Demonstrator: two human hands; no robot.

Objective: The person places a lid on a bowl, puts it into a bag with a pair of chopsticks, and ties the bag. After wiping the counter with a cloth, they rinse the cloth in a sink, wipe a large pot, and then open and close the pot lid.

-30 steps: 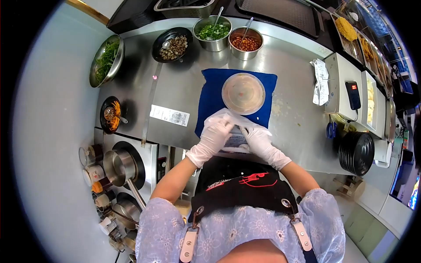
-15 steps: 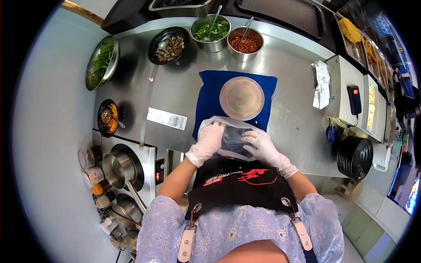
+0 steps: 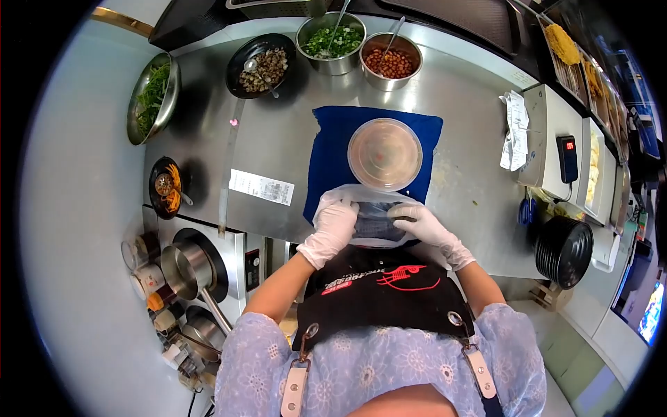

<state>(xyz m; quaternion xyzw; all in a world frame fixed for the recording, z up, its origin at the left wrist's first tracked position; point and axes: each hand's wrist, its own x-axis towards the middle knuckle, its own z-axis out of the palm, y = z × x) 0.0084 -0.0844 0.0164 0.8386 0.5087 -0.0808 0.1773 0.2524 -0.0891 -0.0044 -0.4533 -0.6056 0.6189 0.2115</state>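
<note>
A translucent white plastic bag (image 3: 379,195) spreads between my gloved hands at the front edge of the counter, its mouth held apart over a dark interior. The fingers of my left hand (image 3: 335,228) close on the bag's left rim and reach partly inside it. On the opposite side my right hand (image 3: 424,226) pinches the right rim, thumb and fingers curled toward the opening. Just beyond the bag, a round lidded plastic container (image 3: 384,154) with pale contents sits on a folded blue cloth (image 3: 330,142). The bag's far edge overlaps the near part of the cloth.
A printed label (image 3: 261,187) lies to the left. Along the back stand a bowl of mushroom-like pieces (image 3: 264,69), a pot of chopped scallions (image 3: 333,42) and a pot of peanuts (image 3: 389,62). A saucepan (image 3: 187,271) is at left; stacked black plates (image 3: 566,251) stand at right.
My fingers have shifted along the bag's rim, and my right hand has curled in more over its edge. The bag's mouth looks slightly wider. The container stays on the cloth.
</note>
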